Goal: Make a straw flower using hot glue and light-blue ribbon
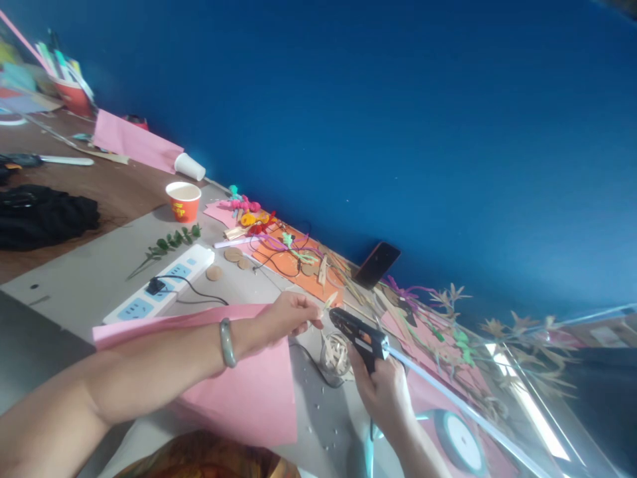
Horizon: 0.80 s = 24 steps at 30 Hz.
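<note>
Patterned cloth [204, 458] shows at the bottom edge, below a pink sheet [249, 398] that lies on the gray counter [318, 411], partly under the left forearm. The left hand [293, 313], with a jade-colored bracelet [227, 342] at its wrist, pinches a pale strip [329, 302] between fingers and thumb over the middle of the counter. The right hand [385, 388] grips a black glue gun [359, 334], its fingers wrapped around the handle and its nozzle just beside the strip; a long translucent stick [462, 401] extends from the rear. A pale coil [336, 354] lies just beneath the nozzle end. Left of the hands, a white power strip [164, 285] carries a black plug [155, 286], with a green sprig [172, 243] and an upright red cup [184, 202] beyond. Colorful wires [293, 245] and wooden discs [233, 255] lie on and near an orange sheet [298, 273]. A dark phone [377, 264] leans against the blue wall [348, 133], and dried stems [527, 338] lie at right. A round white-and-teal object [462, 441] sits beside the right forearm.
</note>
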### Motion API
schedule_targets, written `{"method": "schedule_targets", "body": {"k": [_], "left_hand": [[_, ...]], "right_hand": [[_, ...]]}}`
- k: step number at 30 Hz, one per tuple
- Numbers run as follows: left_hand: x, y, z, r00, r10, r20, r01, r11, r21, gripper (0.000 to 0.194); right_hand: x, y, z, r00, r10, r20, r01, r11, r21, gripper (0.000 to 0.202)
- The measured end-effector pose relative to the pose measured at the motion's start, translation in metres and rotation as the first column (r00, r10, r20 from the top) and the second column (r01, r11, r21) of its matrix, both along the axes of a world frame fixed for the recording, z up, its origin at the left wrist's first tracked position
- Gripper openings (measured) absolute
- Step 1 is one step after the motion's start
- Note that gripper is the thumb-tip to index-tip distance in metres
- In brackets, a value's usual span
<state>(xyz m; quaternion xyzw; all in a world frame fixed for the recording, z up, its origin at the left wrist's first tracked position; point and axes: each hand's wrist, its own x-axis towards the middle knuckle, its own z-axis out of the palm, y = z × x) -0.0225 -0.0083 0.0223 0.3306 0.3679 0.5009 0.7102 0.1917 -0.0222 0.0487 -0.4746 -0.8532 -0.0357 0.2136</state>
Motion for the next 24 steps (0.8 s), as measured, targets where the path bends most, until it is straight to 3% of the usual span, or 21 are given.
{"method": "schedule_targets", "body": {"k": [11, 20, 24], "left_hand": [[0.0011, 0.0031, -0.0055, 1.000, -0.001, 0.008, 0.001, 1.000, 0.003, 0.016], [0.0007, 0.0014, -0.0013, 1.000, 0.014, -0.001, -0.014, 1.000, 0.007, 0.016], [-0.0004, 0.0010, 0.0004, 1.000, 0.001, -0.023, -0.001, 1.000, 0.009, 0.017]], "right_hand": [[0.0027, 0.0000, -0.0051, 0.998, -0.056, 0.037, 0.056, 0.998, -0.016, 0.059], [0.0019, -0.0015, -0.0043, 0.998, -0.043, 0.055, 0.042, 0.999, 0.022, 0.059], [0.0052, -0.0020, -0.0069, 0.998, -0.054, 0.025, 0.055, 0.998, -0.023, 0.056]]}}
